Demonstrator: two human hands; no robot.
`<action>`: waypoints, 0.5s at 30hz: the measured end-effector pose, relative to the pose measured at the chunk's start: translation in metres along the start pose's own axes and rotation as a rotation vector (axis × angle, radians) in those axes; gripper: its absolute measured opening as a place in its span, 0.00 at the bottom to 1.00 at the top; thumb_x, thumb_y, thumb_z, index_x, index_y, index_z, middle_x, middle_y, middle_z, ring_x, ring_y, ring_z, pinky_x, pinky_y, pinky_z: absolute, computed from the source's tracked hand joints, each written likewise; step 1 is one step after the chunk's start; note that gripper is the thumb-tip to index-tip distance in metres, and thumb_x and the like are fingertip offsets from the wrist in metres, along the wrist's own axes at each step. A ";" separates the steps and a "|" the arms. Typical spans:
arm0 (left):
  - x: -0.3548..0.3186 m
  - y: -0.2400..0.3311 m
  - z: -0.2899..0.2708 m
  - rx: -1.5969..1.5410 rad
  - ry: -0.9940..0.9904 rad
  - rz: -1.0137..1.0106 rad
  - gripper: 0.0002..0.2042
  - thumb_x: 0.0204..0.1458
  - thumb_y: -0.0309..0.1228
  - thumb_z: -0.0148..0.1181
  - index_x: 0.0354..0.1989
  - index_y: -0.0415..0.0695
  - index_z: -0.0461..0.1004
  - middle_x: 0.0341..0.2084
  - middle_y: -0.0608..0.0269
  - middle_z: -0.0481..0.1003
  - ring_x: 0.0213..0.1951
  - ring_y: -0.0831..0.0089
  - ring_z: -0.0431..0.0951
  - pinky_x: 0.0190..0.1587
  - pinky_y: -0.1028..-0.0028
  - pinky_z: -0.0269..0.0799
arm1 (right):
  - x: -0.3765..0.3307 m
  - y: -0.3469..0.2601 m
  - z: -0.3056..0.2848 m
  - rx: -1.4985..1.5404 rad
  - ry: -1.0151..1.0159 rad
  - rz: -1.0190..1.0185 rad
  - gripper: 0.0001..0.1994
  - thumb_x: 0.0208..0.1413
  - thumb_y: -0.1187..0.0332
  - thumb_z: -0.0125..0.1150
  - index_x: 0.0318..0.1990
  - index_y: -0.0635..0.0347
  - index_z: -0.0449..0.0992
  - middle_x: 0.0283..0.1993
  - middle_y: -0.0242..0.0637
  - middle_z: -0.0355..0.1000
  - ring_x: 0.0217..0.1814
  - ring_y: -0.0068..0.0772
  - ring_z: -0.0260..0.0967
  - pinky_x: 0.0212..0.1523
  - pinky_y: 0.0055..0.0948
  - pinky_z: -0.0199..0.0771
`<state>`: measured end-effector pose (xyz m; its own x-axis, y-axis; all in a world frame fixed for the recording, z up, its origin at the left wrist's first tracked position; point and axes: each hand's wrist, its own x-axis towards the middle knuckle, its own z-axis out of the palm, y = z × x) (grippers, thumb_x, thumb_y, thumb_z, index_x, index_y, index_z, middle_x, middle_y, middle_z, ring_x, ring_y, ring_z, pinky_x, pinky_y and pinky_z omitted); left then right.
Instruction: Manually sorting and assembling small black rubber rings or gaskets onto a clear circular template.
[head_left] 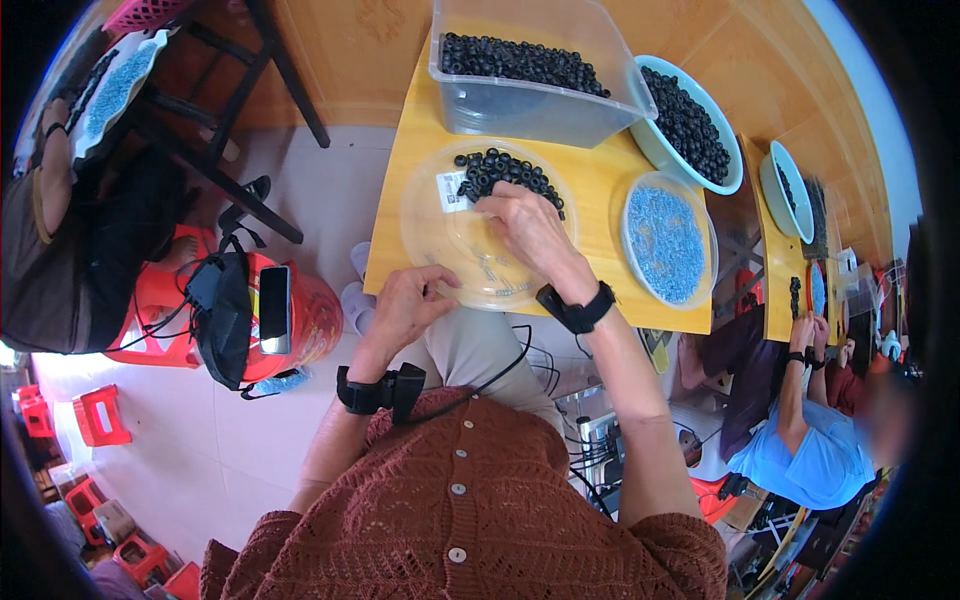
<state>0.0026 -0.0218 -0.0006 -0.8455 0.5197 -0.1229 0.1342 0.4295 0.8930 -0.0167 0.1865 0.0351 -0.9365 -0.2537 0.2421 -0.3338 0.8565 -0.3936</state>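
A see-through round plastic lid (425, 235) lies near the front edge of the yellow table, with a white label on it. Black round parts with holes, like thick beads (520, 172), are heaped on its far side. My right hand (530, 228) reaches over the lid, fingertips drawn together at the near edge of the heap; what they hold is hidden. My left hand (405, 308) is at the lid's near left rim, thumb and forefinger pinched; anything between them is too small to name. Several small pale pieces (490, 268) lie on the lid between my hands.
Behind the lid stands a see-through bin (530, 108) of black parts, beside a pale green bowl (728, 180) of more. A round tray (712, 250) of small blue pieces is at right. Left are a phone (274, 310) and a black bag (220, 315); co-workers sit on both sides.
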 end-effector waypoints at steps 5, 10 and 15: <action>-0.001 0.002 -0.001 0.020 -0.001 0.002 0.10 0.35 0.27 0.63 0.31 0.45 0.76 0.09 0.67 0.59 0.16 0.76 0.64 0.22 0.74 0.60 | 0.016 0.016 0.013 -0.076 -0.020 -0.143 0.10 0.40 0.78 0.54 0.33 0.61 0.75 0.29 0.39 0.65 0.34 0.41 0.68 0.34 0.36 0.68; -0.001 0.000 -0.001 0.035 -0.009 0.000 0.11 0.35 0.28 0.64 0.30 0.45 0.76 0.09 0.67 0.60 0.16 0.75 0.65 0.22 0.73 0.61 | 0.020 0.023 0.017 -0.105 -0.109 -0.160 0.08 0.40 0.77 0.55 0.31 0.60 0.75 0.28 0.39 0.66 0.34 0.41 0.68 0.34 0.35 0.69; 0.001 0.001 -0.001 0.037 -0.011 0.002 0.11 0.35 0.28 0.64 0.30 0.46 0.76 0.09 0.66 0.61 0.16 0.74 0.67 0.22 0.72 0.61 | 0.018 0.026 0.020 -0.133 -0.095 -0.167 0.05 0.40 0.77 0.54 0.28 0.61 0.74 0.29 0.40 0.67 0.33 0.43 0.69 0.34 0.36 0.70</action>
<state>0.0016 -0.0221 0.0008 -0.8395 0.5286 -0.1259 0.1550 0.4550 0.8769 -0.0446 0.1951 0.0114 -0.8773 -0.4329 0.2071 -0.4740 0.8491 -0.2331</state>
